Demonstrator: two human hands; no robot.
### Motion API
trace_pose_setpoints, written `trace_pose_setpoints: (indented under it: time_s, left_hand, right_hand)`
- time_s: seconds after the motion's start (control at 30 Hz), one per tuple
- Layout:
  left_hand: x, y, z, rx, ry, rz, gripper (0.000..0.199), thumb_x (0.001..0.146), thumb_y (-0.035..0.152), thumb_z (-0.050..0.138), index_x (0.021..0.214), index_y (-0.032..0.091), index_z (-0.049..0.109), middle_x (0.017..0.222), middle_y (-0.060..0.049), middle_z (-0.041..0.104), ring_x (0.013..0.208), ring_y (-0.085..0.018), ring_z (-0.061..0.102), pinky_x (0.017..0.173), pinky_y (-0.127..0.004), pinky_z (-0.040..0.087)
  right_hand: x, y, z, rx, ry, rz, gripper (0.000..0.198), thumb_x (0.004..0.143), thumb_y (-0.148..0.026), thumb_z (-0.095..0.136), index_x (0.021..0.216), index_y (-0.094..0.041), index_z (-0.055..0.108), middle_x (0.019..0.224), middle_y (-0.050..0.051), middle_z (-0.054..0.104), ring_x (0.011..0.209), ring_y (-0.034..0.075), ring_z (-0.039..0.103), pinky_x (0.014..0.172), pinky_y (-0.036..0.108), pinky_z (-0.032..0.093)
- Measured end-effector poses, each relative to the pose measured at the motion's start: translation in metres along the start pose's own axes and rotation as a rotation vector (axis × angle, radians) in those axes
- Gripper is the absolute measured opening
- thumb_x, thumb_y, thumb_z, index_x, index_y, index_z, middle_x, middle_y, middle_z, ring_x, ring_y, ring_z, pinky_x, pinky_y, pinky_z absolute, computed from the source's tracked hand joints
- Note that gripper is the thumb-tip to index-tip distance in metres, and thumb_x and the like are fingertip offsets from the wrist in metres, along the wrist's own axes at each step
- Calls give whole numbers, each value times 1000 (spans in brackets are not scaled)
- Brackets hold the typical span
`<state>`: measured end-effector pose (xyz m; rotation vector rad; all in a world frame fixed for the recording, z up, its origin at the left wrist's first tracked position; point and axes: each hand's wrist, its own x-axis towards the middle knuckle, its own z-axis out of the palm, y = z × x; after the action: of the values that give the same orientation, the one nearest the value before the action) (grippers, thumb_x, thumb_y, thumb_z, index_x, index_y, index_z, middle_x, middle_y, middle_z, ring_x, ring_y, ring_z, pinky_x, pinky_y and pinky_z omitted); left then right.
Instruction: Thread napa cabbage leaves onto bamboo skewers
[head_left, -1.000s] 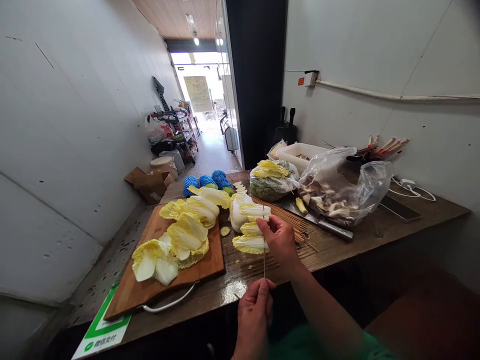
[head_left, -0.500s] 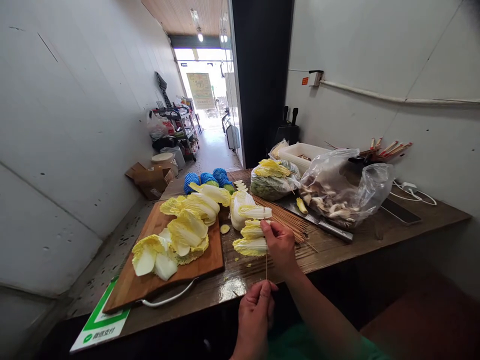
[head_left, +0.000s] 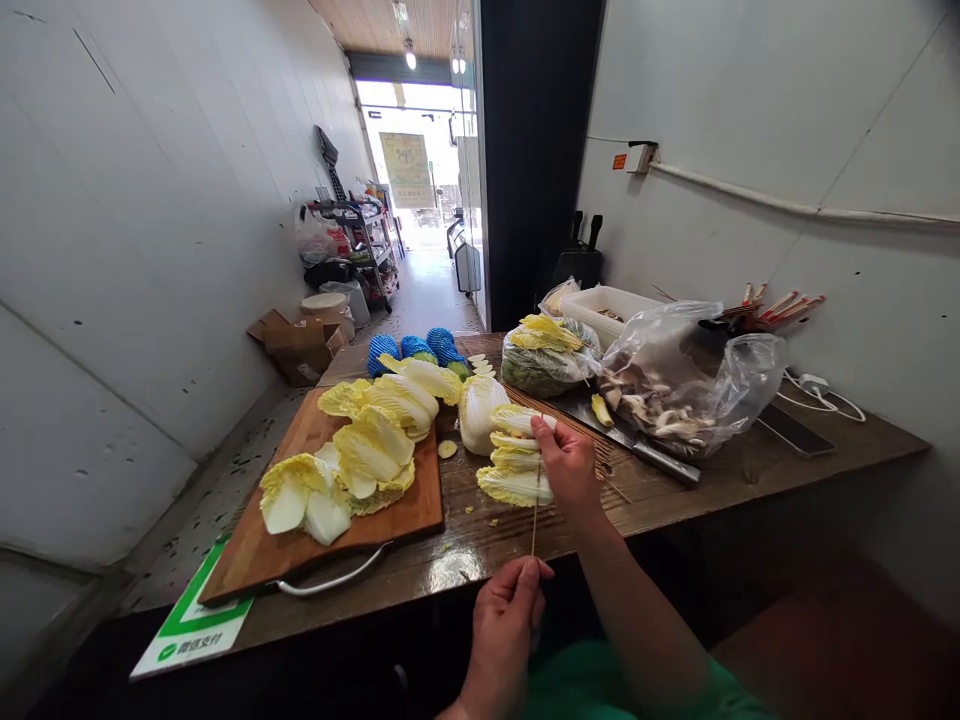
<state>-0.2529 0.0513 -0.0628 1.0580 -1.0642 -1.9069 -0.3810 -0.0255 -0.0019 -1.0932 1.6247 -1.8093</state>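
Note:
In the head view my left hand (head_left: 508,610) is closed around the lower end of a thin bamboo skewer (head_left: 535,525), near the table's front edge. Several pale yellow-and-white cabbage leaf pieces (head_left: 511,486) are threaded on that skewer, stacked close together. My right hand (head_left: 570,472) pinches the topmost leaf piece at the skewer's upper end; its fingers hide part of the stack's right side. Just beyond lies a pale cabbage head (head_left: 480,412). Loose cabbage leaves (head_left: 373,452) rest on a wooden cutting board (head_left: 300,560) to the left.
Bare skewers (head_left: 604,462) lie beyond my right hand beside a knife (head_left: 667,460). A clear bag of mushrooms (head_left: 667,400), a bag of greens (head_left: 544,370) and a white tub (head_left: 611,300) stand behind. Blue-netted vegetables (head_left: 416,347) sit at the far edge; a phone (head_left: 795,430) lies right.
My right hand has shifted to the top leaf piece, which now sits lower, against the others on the skewer. My left hand keeps its grip. The view has shifted slightly.

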Motion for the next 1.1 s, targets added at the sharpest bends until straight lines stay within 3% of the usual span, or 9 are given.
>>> trace_pose_setpoints:
  time_s: [0.43,0.7,0.83,0.9,1.0,1.07,1.1]
  left_hand:
    - [-5,-3,2,-30,-8,1,47,71,61,58,73,14,57,43,9,25,39,-4,17,40,-21,11]
    - [2,4,-4,-40,98,71,43,73,58,58,83,16,59,46,8,31,42,-6,22,40,-20,17]
    - [6,2,-3,-76,125,99,43,70,58,61,67,16,55,46,7,31,40,-5,21,40,-20,15]
    - [3,2,-2,-42,79,123,42,74,55,57,60,15,54,46,6,35,40,-6,26,40,-20,20]
    - [-10,14,-6,237,-32,262,34,81,42,54,65,14,66,59,-3,57,57,-13,49,57,-24,39]
    - [-21,33,-16,454,-29,359,26,82,34,55,75,15,72,73,-8,66,72,-18,58,72,-28,43]
    - [-27,45,-25,520,-23,380,27,82,33,53,79,14,73,74,-9,68,72,-19,60,73,-29,44]
  right_hand:
    - [-11,10,0,140,-76,85,48,79,-54,53,88,-9,70,65,3,66,55,15,55,53,24,43]
    - [-25,13,-2,334,-121,131,54,77,-51,58,118,-17,53,96,9,68,83,20,64,74,32,50]
    - [-58,14,3,320,-322,231,38,75,-47,63,96,-16,63,82,7,69,72,18,64,70,30,50]
    - [-69,12,1,278,-329,261,33,76,-48,62,82,-16,65,70,4,67,62,15,61,63,26,48]
    - [-68,13,-11,187,-355,301,36,78,-51,59,67,-16,61,54,0,57,44,10,49,45,21,39]
    - [-60,16,-24,161,-354,313,37,76,-50,62,60,-17,58,51,-1,52,40,7,42,39,19,33]
    - [-57,18,-32,166,-347,332,37,74,-49,64,59,-17,57,51,-2,51,40,7,39,38,19,30]
